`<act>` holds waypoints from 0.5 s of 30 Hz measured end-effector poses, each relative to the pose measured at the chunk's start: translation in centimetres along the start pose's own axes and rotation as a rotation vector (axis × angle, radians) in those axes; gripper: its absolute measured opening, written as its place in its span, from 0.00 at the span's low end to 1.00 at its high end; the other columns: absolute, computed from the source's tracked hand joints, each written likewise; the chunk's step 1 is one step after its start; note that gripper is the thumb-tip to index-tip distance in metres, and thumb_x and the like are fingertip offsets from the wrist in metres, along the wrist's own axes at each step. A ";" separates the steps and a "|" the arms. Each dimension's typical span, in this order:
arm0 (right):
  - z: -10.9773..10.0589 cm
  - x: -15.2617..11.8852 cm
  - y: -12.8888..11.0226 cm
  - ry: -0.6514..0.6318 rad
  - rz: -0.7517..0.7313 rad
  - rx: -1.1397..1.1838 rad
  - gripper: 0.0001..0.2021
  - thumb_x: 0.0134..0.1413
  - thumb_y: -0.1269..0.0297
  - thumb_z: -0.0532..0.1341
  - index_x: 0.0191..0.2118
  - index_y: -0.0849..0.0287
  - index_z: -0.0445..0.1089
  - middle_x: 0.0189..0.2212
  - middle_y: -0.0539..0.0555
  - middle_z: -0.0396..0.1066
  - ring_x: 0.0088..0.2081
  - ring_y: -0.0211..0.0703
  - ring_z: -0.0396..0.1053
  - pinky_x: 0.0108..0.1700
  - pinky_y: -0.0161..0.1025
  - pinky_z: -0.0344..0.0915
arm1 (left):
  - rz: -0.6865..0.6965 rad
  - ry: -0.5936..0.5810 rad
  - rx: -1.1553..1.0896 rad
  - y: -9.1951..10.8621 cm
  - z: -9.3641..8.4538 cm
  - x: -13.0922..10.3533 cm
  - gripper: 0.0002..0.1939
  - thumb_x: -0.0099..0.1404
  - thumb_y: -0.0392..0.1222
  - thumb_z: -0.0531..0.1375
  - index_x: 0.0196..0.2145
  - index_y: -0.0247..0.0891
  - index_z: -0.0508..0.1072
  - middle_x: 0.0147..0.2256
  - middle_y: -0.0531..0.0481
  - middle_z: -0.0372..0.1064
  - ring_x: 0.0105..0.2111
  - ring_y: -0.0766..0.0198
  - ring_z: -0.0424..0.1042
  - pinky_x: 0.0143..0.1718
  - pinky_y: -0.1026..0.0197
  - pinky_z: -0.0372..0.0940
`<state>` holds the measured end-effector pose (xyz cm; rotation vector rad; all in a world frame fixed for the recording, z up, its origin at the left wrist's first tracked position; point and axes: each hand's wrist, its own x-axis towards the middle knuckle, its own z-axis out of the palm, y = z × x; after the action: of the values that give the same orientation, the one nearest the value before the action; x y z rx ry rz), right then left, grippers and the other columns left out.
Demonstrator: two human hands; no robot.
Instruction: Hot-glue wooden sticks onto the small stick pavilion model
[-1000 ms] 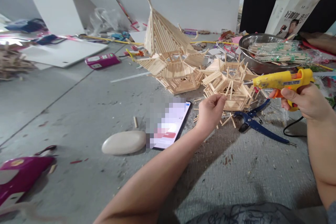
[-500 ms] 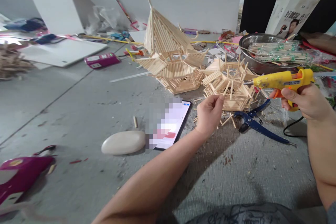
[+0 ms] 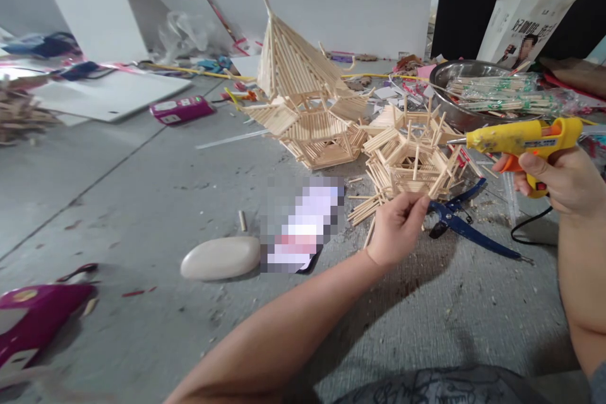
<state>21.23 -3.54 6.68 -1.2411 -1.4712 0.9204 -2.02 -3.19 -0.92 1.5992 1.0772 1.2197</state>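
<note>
My left hand [image 3: 398,227] is closed in a pinch at the near side of the smaller wooden stick structure [image 3: 411,151]; a thin stick seems to rise from its fingertips, leaning against the structure. My right hand [image 3: 558,177] is wrapped round a yellow glue gun [image 3: 516,139], whose nozzle points left at the structure's right side. Behind to the left stands a taller stick model with a pointed roof [image 3: 296,66]. Loose short sticks [image 3: 363,209] lie left of my left hand. Blue pliers [image 3: 466,227] rest on the floor between my hands.
A phone [image 3: 305,227] and a pale oval object [image 3: 220,257] lie on the left. Behind the glue gun, a metal bowl [image 3: 440,91] holds wrapped sticks. A white bag [image 3: 516,19] stands at the back right, and a purple box [image 3: 182,110] lies farther left.
My left hand has moved right and toward me, uncovering loose sticks. My right hand has shifted slightly right with the glue gun.
</note>
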 end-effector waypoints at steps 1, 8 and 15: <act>0.0 0.0 0.0 -0.002 -0.005 0.002 0.11 0.48 0.56 0.62 0.32 0.59 0.71 0.28 0.54 0.74 0.14 0.30 0.60 0.14 0.33 0.53 | -0.074 0.014 -0.069 -0.1 0.2 0.1 0.13 0.59 0.46 0.56 0.21 0.37 0.67 0.14 0.57 0.57 0.16 0.72 0.55 0.20 0.67 0.53; 0.2 0.2 0.0 -0.030 -0.021 0.014 0.10 0.48 0.58 0.63 0.34 0.58 0.71 0.28 0.53 0.74 0.14 0.30 0.60 0.14 0.33 0.56 | -0.448 0.091 -0.559 0.3 1.3 0.9 0.14 0.54 0.49 0.59 0.23 0.36 0.66 0.13 0.58 0.60 0.11 0.77 0.48 0.13 0.68 0.42; 0.4 0.2 0.1 -0.035 -0.057 -0.019 0.07 0.48 0.57 0.62 0.30 0.55 0.72 0.26 0.50 0.74 0.14 0.30 0.59 0.13 0.33 0.54 | -0.576 0.081 -0.739 1.1 1.7 1.0 0.11 0.52 0.45 0.62 0.25 0.34 0.67 0.15 0.57 0.64 0.09 0.78 0.51 0.12 0.69 0.41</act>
<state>20.84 -3.27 6.57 -1.1962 -1.5390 0.8958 -0.01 -2.73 0.04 0.6228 0.8909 1.0962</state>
